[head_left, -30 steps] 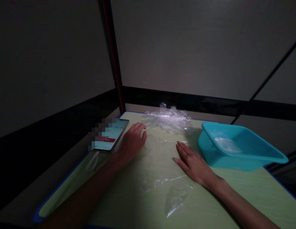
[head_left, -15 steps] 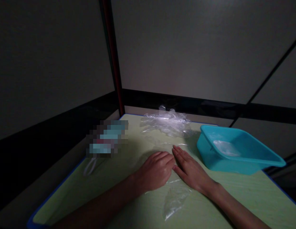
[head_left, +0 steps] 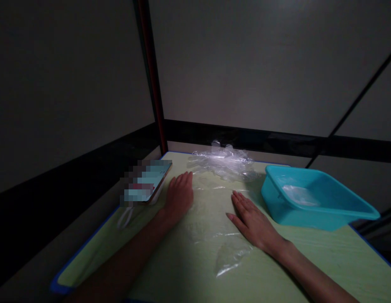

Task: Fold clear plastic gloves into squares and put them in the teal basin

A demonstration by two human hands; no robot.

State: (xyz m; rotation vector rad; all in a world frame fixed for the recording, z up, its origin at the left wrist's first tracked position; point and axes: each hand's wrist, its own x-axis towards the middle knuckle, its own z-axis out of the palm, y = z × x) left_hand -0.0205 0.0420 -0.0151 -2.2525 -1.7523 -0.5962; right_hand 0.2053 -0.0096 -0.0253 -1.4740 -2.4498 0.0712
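Note:
A thin clear plastic piece [head_left: 233,254] lies spread on the table between my two hands; its exact outline is hard to make out. My right hand [head_left: 254,223] rests flat on its right side, fingers together and thumb apart. My left hand [head_left: 180,191] is on the left, palm down with fingers stretched forward, beside the upper left of the plastic and holding nothing. Beyond both hands sits a crumpled heap of similar clear plastic [head_left: 222,162], with rounded finger-like tips sticking up at its back.
A turquoise plastic basin [head_left: 309,216] stands at the right, with something clear or whitish at its bottom [head_left: 299,195]. On the left a phone-like device [head_left: 159,172], partly pixelated, leans with a white strap loop [head_left: 124,216]. The pale green table [head_left: 170,261] has blue edging; walls rise behind.
My left hand has moved away from my right hand, to the left and forward, and its curled fingers have straightened. The right hand stays nearly still on the plastic.

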